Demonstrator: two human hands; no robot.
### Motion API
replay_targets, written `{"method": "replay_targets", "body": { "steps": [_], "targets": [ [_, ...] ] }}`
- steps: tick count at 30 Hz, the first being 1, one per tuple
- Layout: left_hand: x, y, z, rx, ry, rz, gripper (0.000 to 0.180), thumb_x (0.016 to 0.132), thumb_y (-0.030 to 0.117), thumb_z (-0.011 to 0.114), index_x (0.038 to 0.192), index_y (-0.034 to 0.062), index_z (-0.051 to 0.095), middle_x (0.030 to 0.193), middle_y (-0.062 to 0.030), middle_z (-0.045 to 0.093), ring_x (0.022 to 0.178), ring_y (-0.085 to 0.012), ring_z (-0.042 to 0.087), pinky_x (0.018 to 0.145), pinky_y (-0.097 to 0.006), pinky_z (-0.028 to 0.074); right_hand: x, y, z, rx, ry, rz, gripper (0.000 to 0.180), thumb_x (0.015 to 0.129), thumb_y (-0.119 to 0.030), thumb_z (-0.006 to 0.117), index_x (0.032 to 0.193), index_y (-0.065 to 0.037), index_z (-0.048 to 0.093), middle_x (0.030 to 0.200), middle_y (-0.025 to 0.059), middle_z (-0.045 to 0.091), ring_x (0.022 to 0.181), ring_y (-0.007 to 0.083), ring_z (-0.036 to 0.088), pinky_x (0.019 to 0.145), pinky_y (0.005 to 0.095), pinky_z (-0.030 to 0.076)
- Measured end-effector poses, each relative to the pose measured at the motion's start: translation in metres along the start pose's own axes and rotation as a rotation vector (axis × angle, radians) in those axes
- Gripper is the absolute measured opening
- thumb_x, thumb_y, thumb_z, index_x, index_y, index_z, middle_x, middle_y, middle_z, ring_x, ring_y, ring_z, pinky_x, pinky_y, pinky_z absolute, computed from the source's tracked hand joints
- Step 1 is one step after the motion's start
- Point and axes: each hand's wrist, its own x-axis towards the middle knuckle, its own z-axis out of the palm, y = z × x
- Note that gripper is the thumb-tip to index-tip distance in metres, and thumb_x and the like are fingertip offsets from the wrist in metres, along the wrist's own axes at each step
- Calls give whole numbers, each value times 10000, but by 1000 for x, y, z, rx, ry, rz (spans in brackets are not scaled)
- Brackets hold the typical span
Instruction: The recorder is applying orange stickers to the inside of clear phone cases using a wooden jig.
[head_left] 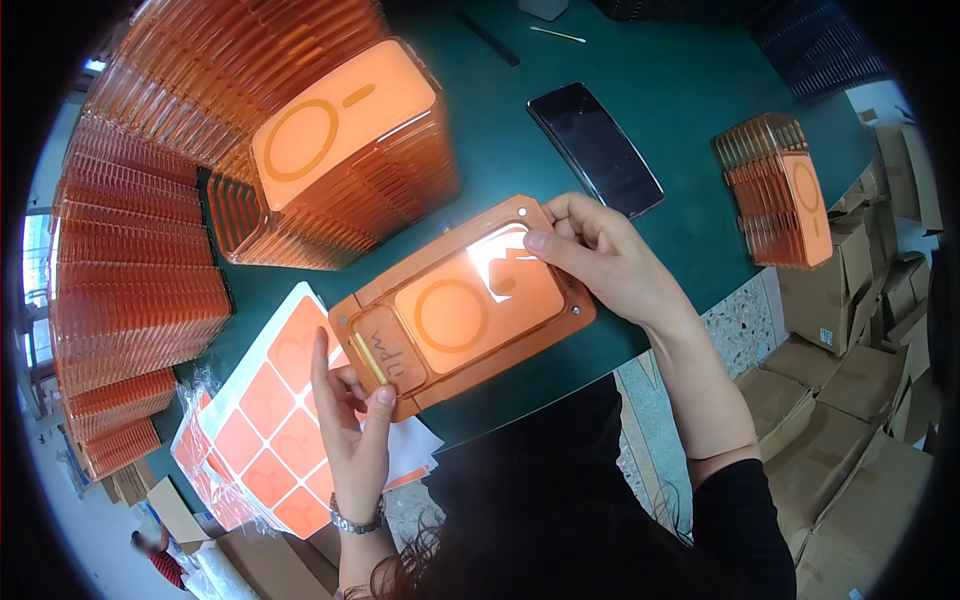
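Both of my hands hold up an orange see-through plastic tray with small round metal-looking dots at its corners. In its recess lies an orange panel with a ring mark, and a glare covers part of it. My left hand grips the lower left corner, thumb on the edge beside a small yellow strip, index finger stretched up along the side. My right hand pinches the upper right end, thumb pressed on the panel's corner. Under the left hand are sheets of orange ring-marked stickers, partly hidden by it.
Tall stacks of orange see-through trays fill the left side, with another panel-topped stack farther in. A smaller stack stands right. A black phone and a cotton swab lie on the green table. Cardboard boxes crowd the right.
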Motion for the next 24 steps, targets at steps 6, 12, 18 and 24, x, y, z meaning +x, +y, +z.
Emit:
{"method": "replay_targets", "body": {
  "steps": [6,12,18,24],
  "targets": [
    [6,8,-18,306,-116,23,782,887,107,722,1579,90,358,1075,-43,455,991,-177,435,960,-305,378,-11,-1,-11,-507,-30,-418,687,754,-292,867,1349,-63,612,1088,74,543,1003,205,493,896,323,433],
    [11,-3,-22,459,-106,201,777,872,220,772,1555,115,417,1289,-121,453,1220,-259,415,1090,-377,320,-14,-6,-15,-713,-89,-416,895,607,-389,929,1408,-145,611,1180,112,518,1098,279,446,999,390,411],
    [36,18,-20,814,-184,706,910,748,441,842,1484,68,459,1416,-201,511,1332,-441,459,1179,-558,247,-11,-25,-15,-888,-61,-725,895,634,-413,906,1412,-116,580,1353,155,517,1254,360,468,1067,471,382],
    [55,-25,-37,578,-19,825,795,827,425,775,1407,3,432,1318,-204,578,1271,-405,522,1176,-564,275,10,-15,13,-814,-301,-910,811,695,-448,857,1398,-152,581,1413,139,542,1361,333,489,1204,575,250]
  ]
}}
